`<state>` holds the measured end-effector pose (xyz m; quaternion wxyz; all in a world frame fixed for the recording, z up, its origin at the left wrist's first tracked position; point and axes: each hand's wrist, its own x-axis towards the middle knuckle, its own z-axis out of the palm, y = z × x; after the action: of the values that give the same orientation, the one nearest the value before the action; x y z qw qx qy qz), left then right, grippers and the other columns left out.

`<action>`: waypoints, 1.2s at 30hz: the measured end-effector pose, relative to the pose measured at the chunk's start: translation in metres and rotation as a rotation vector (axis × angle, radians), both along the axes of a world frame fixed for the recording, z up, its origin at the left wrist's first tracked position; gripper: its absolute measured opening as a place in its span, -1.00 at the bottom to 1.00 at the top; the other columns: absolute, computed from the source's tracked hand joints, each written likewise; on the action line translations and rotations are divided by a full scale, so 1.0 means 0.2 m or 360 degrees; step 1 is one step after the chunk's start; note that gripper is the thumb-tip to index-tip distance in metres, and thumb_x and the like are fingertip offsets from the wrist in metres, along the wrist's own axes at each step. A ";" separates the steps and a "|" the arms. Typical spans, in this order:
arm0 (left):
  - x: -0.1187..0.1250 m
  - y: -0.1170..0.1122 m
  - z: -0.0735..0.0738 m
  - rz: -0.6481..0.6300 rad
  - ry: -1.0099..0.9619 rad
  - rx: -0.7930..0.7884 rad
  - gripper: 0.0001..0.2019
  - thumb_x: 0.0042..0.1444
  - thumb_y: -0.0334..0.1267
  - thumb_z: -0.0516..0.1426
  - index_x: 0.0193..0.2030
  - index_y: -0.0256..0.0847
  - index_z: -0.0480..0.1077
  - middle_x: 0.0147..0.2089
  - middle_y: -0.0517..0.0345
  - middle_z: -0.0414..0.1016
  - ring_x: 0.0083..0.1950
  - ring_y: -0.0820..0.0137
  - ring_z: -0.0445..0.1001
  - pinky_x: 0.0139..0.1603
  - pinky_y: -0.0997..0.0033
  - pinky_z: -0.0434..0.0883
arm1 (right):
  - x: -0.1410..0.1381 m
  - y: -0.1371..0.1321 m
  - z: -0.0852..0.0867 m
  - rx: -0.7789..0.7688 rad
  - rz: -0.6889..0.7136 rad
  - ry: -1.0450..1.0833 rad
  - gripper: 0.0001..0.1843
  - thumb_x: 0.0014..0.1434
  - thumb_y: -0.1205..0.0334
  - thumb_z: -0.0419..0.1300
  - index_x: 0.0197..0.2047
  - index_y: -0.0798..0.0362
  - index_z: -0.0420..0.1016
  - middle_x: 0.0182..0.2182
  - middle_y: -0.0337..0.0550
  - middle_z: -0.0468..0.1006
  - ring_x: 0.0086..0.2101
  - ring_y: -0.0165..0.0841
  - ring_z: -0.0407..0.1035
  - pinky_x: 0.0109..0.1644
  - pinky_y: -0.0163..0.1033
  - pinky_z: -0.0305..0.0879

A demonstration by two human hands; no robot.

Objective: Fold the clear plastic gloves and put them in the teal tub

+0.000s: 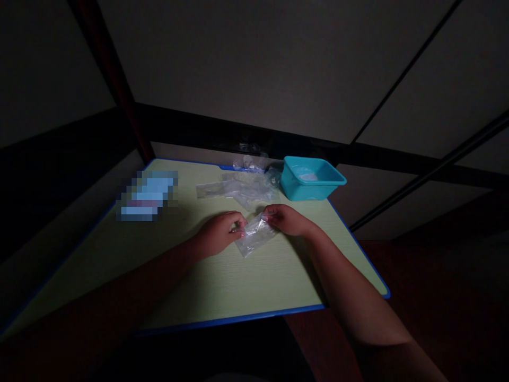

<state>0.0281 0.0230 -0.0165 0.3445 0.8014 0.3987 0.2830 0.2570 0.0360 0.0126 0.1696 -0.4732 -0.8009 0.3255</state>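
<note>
A small clear plastic bag (254, 240) lies on the pale green table (222, 281) between my two hands. My left hand (220, 232) pinches the bag's left upper edge with closed fingers. My right hand (287, 218) pinches its right upper corner, fingers curled. Both forearms reach in from the near edge of the table.
A pile of several more clear plastic bags (240, 188) lies behind my hands. A turquoise plastic tub (310, 178) stands at the far right corner with something pale inside. A blurred-out patch (146, 195) sits at the far left. The room is dim, with dark bars behind.
</note>
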 end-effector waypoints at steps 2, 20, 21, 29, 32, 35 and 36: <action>0.00 -0.01 0.01 0.0017 0.0025 -0.0019 -0.92 -0.02 -0.44 0.16 -0.37 -0.22 0.36 -0.25 0.21 0.47 -0.47 0.51 0.24 -0.47 0.56 0.13 | -0.01 0.00 -0.01 0.0058 -0.0089 -0.0107 -0.84 0.12 0.29 0.05 -0.47 0.11 0.33 -0.55 -0.26 0.36 -0.51 -0.46 0.21 -0.40 -0.36 0.11; -0.02 -0.03 0.02 -0.0143 0.0186 0.0312 -0.84 0.08 -0.36 0.18 -0.17 -0.17 0.44 -0.10 0.11 0.45 -0.07 0.30 0.42 -0.04 0.34 0.35 | -0.08 -0.05 0.00 0.0388 -0.0565 -0.0919 -0.61 0.31 0.24 -0.05 0.19 0.05 0.19 -0.23 0.10 0.60 -0.27 -0.16 0.49 -0.32 -0.24 0.17; -0.02 -0.03 0.01 -0.0154 0.0217 0.0332 -0.84 0.09 -0.35 0.18 -0.16 -0.18 0.44 -0.08 0.09 0.44 -0.04 0.28 0.42 -0.01 0.32 0.35 | -0.08 -0.05 -0.01 0.0388 -0.0572 -0.0963 -0.59 0.32 0.23 -0.07 0.21 0.04 0.16 -0.22 0.12 0.60 -0.27 -0.14 0.49 -0.31 -0.22 0.19; 0.00 -0.08 0.04 -0.0056 0.0430 0.0511 -0.79 0.13 -0.30 0.18 -0.08 -0.16 0.41 0.01 0.05 0.38 -0.06 0.27 0.44 -0.01 0.31 0.39 | -0.11 -0.09 0.03 0.0672 -0.0701 -0.1005 -0.56 0.34 0.22 -0.12 0.23 0.09 0.22 0.05 0.18 0.44 0.05 -0.07 0.31 0.06 0.03 0.16; 0.00 -0.10 0.08 0.0037 0.0549 0.0764 -0.73 0.15 -0.25 0.17 -0.01 -0.23 0.42 0.09 -0.08 0.34 0.01 0.15 0.42 0.01 0.19 0.39 | -0.13 -0.15 0.05 0.0721 -0.0494 -0.0830 -0.49 0.37 0.15 -0.16 0.32 0.11 0.13 0.22 0.18 0.28 0.19 -0.10 0.15 0.24 0.16 -0.03; -0.01 -0.12 0.10 -0.0166 0.0594 0.1070 -0.71 0.18 -0.19 0.15 -0.02 -0.27 0.44 0.05 -0.11 0.41 0.05 0.10 0.39 0.06 0.11 0.36 | -0.15 -0.21 0.05 0.0608 -0.0120 -0.0807 -0.39 0.37 0.08 -0.17 0.41 0.10 -0.10 0.38 0.08 -0.06 0.33 -0.12 -0.14 0.31 0.30 -0.38; -0.01 -0.13 0.10 -0.0278 0.0610 0.1142 -0.73 0.19 -0.16 0.14 -0.05 -0.26 0.45 0.00 -0.08 0.46 0.01 0.12 0.42 0.05 0.12 0.36 | -0.16 -0.22 0.04 0.0554 -0.0015 -0.0827 -0.36 0.37 0.06 -0.16 0.43 0.09 -0.16 0.40 0.05 -0.15 0.35 -0.13 -0.22 0.31 0.32 -0.44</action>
<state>0.0256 -0.0028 0.0034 -0.0143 0.9396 0.2621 0.2195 0.2253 -0.0077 0.0203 0.0393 -0.5081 -0.8589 0.0508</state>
